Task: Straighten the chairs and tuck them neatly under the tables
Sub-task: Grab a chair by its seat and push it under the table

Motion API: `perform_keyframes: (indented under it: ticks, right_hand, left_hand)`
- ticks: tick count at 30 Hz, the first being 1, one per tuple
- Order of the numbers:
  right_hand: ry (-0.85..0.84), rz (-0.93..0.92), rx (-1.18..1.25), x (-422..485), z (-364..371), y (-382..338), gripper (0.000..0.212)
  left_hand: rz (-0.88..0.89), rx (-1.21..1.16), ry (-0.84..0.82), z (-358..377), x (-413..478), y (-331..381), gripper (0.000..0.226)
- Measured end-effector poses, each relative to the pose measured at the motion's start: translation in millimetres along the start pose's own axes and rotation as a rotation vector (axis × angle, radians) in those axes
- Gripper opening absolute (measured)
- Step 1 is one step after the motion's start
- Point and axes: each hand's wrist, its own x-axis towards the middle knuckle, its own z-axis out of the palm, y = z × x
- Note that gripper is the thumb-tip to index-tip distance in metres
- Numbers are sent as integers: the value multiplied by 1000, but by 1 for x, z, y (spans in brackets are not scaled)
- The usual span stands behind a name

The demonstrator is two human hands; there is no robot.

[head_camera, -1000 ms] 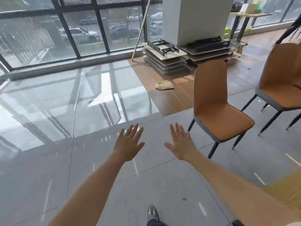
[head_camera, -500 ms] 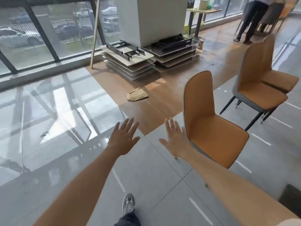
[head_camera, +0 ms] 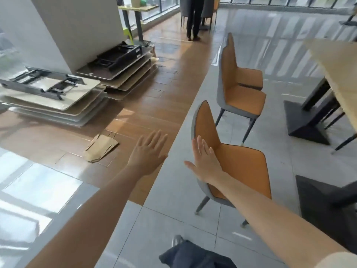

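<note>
Reaching forward, both hands are held flat with nothing gripped: the left hand (head_camera: 148, 153) with fingers spread wide above the floor, the right hand (head_camera: 205, 163) with fingers straight and close together. Half a second ago the right hand was just left of the nearest chair (head_camera: 241, 167); now it is seen against the backrest, though contact cannot be told. That chair stands on grey tiles, apart from the surface (head_camera: 340, 64) at the right, newly brought into view. A second chair (head_camera: 241, 99) stands beyond.

Three orange chairs (head_camera: 237, 161) upright, apart from table (head_camera: 340, 60).
</note>
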Motion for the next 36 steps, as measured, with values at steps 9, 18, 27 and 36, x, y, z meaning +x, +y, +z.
perform_keyframes:
  ticks: [9,18,27,36]
  right_hand:
    - [74,238,88,177,-23,50,75]
    - [126,628,268,248,-32,90,74]
    - [254,1258,526,288,-17,92,88]
    - [444,1706,650,314,-16,43,104]
  left_hand:
    - [353,97,34,-17,245,-22,63]
    - [853,199,-19,-23,416,28,60]
    - [1416,241,-118,10,497,86,106]
    - [1729,243,-259,19,498,81,127]
